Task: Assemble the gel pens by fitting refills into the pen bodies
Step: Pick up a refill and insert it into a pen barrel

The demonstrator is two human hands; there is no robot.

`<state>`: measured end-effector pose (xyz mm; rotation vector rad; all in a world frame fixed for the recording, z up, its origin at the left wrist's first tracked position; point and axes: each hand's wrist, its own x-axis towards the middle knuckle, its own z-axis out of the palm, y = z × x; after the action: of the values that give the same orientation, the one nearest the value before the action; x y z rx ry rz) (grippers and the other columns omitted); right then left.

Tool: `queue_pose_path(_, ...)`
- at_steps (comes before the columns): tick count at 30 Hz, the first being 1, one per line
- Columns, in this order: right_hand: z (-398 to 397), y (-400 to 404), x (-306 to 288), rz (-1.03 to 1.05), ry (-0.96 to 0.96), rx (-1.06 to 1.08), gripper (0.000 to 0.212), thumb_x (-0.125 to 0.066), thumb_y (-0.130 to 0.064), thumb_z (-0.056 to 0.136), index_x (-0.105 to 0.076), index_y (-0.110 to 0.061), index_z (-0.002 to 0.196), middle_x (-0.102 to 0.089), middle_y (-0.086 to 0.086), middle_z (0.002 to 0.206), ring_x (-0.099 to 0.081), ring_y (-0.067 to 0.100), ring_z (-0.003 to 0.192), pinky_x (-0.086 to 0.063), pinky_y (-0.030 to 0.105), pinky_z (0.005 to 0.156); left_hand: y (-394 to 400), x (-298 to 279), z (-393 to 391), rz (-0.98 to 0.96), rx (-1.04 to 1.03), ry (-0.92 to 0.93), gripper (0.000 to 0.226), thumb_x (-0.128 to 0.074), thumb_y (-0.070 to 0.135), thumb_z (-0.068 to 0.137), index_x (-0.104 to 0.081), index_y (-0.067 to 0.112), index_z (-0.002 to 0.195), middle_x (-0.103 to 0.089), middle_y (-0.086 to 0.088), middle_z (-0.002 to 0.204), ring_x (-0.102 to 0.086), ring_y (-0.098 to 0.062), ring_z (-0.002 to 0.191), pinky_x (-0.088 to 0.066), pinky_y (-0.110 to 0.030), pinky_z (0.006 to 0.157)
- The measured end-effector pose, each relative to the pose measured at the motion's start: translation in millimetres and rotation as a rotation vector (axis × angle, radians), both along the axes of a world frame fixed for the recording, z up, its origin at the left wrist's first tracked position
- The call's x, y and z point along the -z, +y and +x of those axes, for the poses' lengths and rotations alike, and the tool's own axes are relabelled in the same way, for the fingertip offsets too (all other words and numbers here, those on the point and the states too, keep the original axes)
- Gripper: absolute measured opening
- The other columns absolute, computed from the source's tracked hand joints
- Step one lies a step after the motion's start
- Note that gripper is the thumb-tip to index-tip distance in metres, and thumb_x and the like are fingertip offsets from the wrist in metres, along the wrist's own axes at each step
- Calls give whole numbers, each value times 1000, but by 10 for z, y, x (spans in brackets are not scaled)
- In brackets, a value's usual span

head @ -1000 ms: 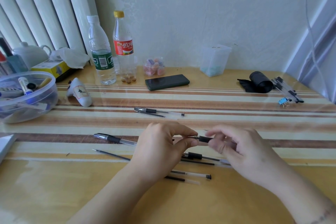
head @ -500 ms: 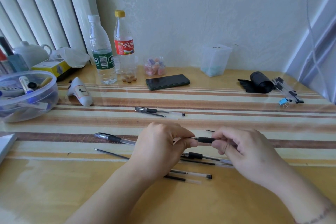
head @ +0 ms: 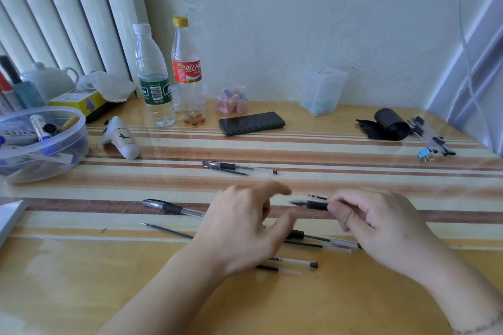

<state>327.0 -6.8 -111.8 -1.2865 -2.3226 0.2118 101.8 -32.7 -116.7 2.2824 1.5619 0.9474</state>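
Note:
My right hand [head: 378, 223] grips a gel pen [head: 310, 204] by its black grip, tip pointing left. My left hand [head: 245, 223] hovers just left of the tip, fingers apart and holding nothing. A capped pen [head: 174, 207] and a bare refill [head: 166, 230] lie to the left, partly under my left hand. Several pen bodies and refills [head: 307, 242] lie on the table below my hands. Another pen with a refill beside it [head: 236, 167] rests further back at the centre.
A clear plastic bowl [head: 79, 139] of markers stands at the left edge, two bottles [head: 155, 76] and a black phone [head: 251, 122] at the back. A black roll [head: 389, 124] and a bundle of pens [head: 432, 136] with a blue clip sit at the back right.
My left hand has let go of the pen's tip end and opened, moving slightly away to the left. My right hand still holds the pen.

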Motion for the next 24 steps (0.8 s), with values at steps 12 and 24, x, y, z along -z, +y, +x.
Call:
queue_pose_path(12,-12,14,-3,38,161,103,17,-60,-44,79,-64,-36,93,-65,-23,83,-63,1,81,-55,35,64,111,89,-39,-183,24,-308,23,-61,5,90,-64,19,108,-74,12,89,-68,-1,79,-55,-24,79)
queue_pose_path(24,-55,-1,13,91,120,10,22,-56,-49,81,-69,-36,94,-67,-24,84,-63,3,78,-55,34,60,46,48,37,-62,86,-153,13,-62,24,92,-71,23,101,-63,17,73,-53,2,67,-35,-6,59)
